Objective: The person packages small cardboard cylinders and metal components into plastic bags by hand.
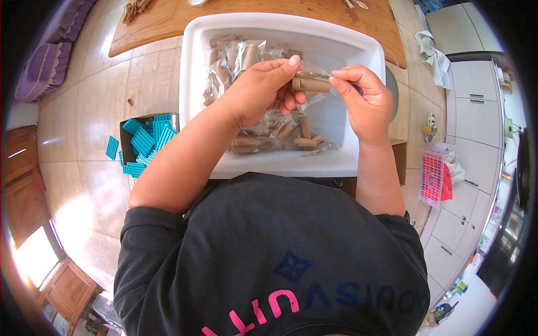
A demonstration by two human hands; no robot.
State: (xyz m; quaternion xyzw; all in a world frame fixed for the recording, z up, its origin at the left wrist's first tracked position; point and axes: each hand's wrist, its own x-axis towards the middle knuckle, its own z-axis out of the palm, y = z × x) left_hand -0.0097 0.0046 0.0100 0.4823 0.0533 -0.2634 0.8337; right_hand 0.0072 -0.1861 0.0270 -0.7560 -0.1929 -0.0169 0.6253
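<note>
Over a white plastic tub (195,67), both of my hands hold a clear plastic bag (314,74), drawn out between them. Just under it is a brown cardboard tube (311,85); whether it is inside the bag I cannot tell. My left hand (266,87) is closed at the bag's left end, thumb on top and fingers curled beneath, near the tube's left end. With thumb and forefinger, my right hand (367,98) pinches the bag's other end beside the tube's right end. Below lie several more brown tubes (305,127), many in clear bags (224,59).
Left of the tub, a dark box (128,147) is filled with teal ridged plates (143,141), some spilling onto the tiled floor. A wooden table (151,33) stands beyond the tub. At right are grey cabinets (476,129), a white wire basket (431,176) and a cardboard box (398,159).
</note>
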